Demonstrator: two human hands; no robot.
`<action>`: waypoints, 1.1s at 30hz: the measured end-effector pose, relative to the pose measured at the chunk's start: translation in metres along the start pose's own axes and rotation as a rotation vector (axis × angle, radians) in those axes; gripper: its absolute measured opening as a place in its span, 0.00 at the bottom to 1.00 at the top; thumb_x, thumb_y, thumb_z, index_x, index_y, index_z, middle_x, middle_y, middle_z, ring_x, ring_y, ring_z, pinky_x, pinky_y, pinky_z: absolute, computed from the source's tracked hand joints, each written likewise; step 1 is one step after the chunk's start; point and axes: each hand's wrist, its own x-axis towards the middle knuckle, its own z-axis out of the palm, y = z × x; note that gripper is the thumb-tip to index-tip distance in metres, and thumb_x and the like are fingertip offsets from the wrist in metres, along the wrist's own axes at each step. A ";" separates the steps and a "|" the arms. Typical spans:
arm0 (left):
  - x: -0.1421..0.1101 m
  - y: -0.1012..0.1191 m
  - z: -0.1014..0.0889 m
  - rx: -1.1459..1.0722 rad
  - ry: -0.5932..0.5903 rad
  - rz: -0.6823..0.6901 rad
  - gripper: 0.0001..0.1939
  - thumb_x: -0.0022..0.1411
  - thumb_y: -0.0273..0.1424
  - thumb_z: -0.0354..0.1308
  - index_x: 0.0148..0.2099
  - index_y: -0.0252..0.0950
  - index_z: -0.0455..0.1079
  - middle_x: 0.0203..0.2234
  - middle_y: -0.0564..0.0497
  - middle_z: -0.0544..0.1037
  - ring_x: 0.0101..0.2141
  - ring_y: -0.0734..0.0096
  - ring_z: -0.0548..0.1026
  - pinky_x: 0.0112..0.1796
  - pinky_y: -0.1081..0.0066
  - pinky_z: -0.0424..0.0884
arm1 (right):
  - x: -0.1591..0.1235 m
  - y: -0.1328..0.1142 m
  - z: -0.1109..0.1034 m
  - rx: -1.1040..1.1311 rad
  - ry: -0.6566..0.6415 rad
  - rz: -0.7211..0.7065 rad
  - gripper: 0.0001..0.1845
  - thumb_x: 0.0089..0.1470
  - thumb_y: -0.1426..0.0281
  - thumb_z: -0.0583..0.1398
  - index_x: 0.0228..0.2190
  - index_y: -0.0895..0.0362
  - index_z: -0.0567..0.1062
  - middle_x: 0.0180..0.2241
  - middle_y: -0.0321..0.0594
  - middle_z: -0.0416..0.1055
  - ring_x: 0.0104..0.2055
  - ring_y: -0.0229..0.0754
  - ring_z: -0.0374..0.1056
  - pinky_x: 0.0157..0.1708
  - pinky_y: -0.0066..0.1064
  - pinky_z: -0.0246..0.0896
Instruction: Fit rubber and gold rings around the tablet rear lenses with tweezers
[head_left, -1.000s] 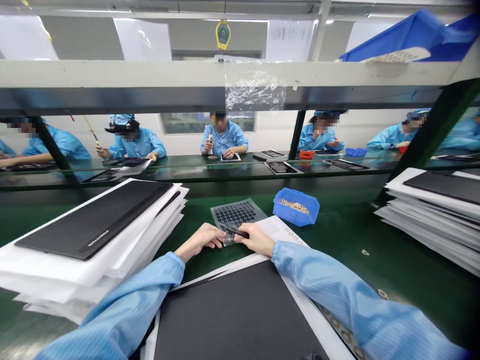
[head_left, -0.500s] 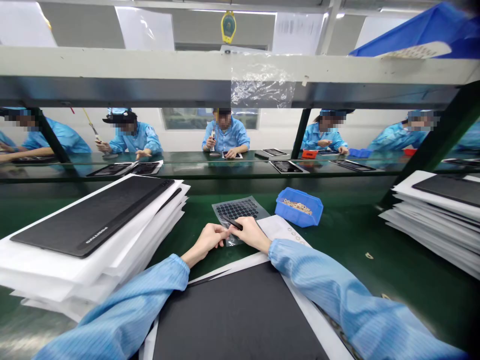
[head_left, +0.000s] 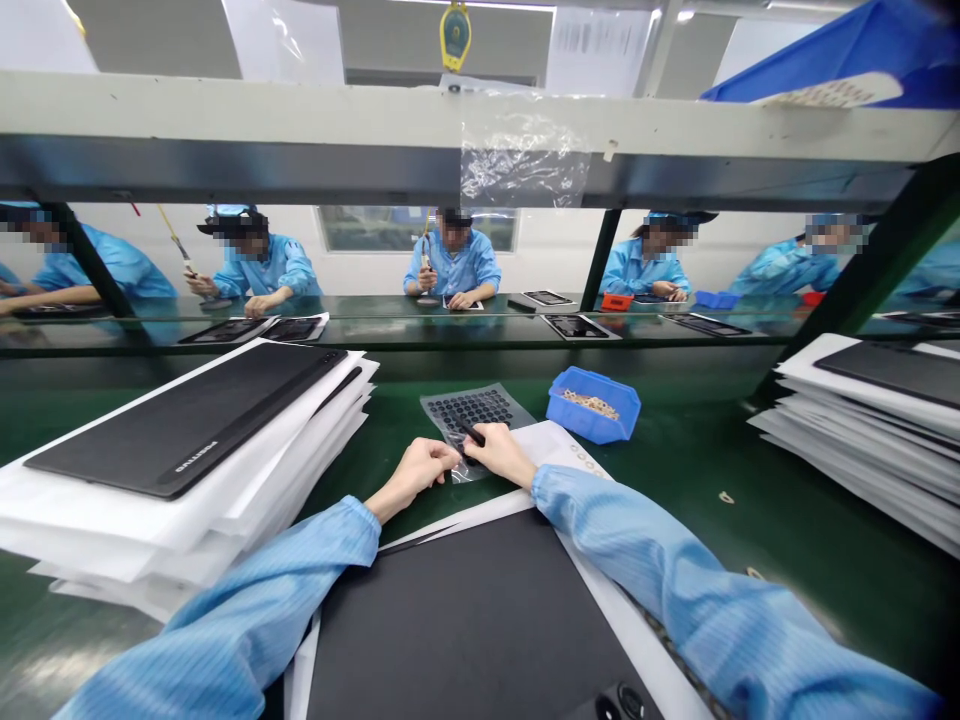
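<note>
At 9 to 10 o'clock, a stack of white foam sheets with a black panel on top, lettering near its lower corner; a second black panel lies on white sheet at 6 o'clock, between the forearms in blue striped sleeves

Left hand: fingers loosely curled, tips at the lower edge of a clear-backed sheet of black round pads; whether it pinches the sheet cannot be told. Right hand: thumb and fingers pinch a slim black tool, its tip over the sheet. The sheet lies at 12 o'clock on the green bench top, just ahead of both hands, its near corner on a white printed sheet

At 1 o'clock, a blue bin of small tan rings sits just right of the sheet. At 2 to 3 o'clock, a matching foam stack with a black panel on top

An overhead shelf beam, taped plastic film on it, cuts across the view at 12 o'clock and partly blocks the far bench, where co-workers in blue smocks sit at work
</note>
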 end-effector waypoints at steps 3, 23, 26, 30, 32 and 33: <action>-0.001 0.003 -0.001 0.049 -0.019 -0.016 0.12 0.67 0.36 0.54 0.43 0.31 0.69 0.32 0.51 0.74 0.28 0.75 0.73 0.29 0.72 0.72 | 0.001 -0.003 -0.009 0.105 -0.020 0.073 0.08 0.43 0.76 0.58 0.16 0.58 0.66 0.15 0.31 0.63 0.21 0.33 0.58 0.22 0.24 0.49; -0.138 0.080 0.060 0.230 -0.409 0.721 0.09 0.64 0.32 0.49 0.31 0.39 0.67 0.26 0.53 0.71 0.28 0.71 0.69 0.29 0.74 0.63 | -0.240 -0.056 -0.091 0.619 -0.185 0.725 0.05 0.45 0.71 0.60 0.21 0.57 0.69 0.11 0.25 0.56 0.12 0.28 0.50 0.12 0.22 0.42; -0.140 0.072 0.071 0.196 -0.441 0.713 0.09 0.64 0.30 0.48 0.32 0.39 0.66 0.26 0.53 0.69 0.29 0.71 0.68 0.30 0.73 0.63 | -0.240 -0.055 -0.088 0.661 -0.145 0.727 0.04 0.46 0.72 0.59 0.21 0.56 0.69 0.10 0.24 0.57 0.11 0.28 0.50 0.12 0.22 0.44; -0.134 0.070 0.071 0.188 -0.432 0.729 0.09 0.64 0.30 0.48 0.31 0.39 0.65 0.24 0.53 0.68 0.28 0.71 0.67 0.28 0.72 0.62 | -0.239 -0.056 -0.087 0.655 -0.131 0.726 0.04 0.46 0.75 0.58 0.22 0.56 0.69 0.09 0.24 0.58 0.10 0.28 0.51 0.12 0.21 0.46; -0.134 0.071 0.071 0.195 -0.437 0.730 0.09 0.64 0.28 0.48 0.31 0.38 0.65 0.24 0.54 0.67 0.28 0.72 0.66 0.28 0.73 0.61 | -0.239 -0.057 -0.087 0.665 -0.141 0.738 0.04 0.46 0.75 0.58 0.22 0.57 0.68 0.08 0.24 0.58 0.10 0.27 0.51 0.12 0.20 0.46; -0.135 0.072 0.071 0.198 -0.443 0.728 0.09 0.64 0.27 0.48 0.31 0.38 0.65 0.24 0.54 0.67 0.28 0.72 0.66 0.28 0.73 0.61 | -0.239 -0.058 -0.088 0.673 -0.144 0.744 0.04 0.46 0.75 0.58 0.22 0.57 0.68 0.08 0.23 0.58 0.10 0.27 0.51 0.13 0.20 0.46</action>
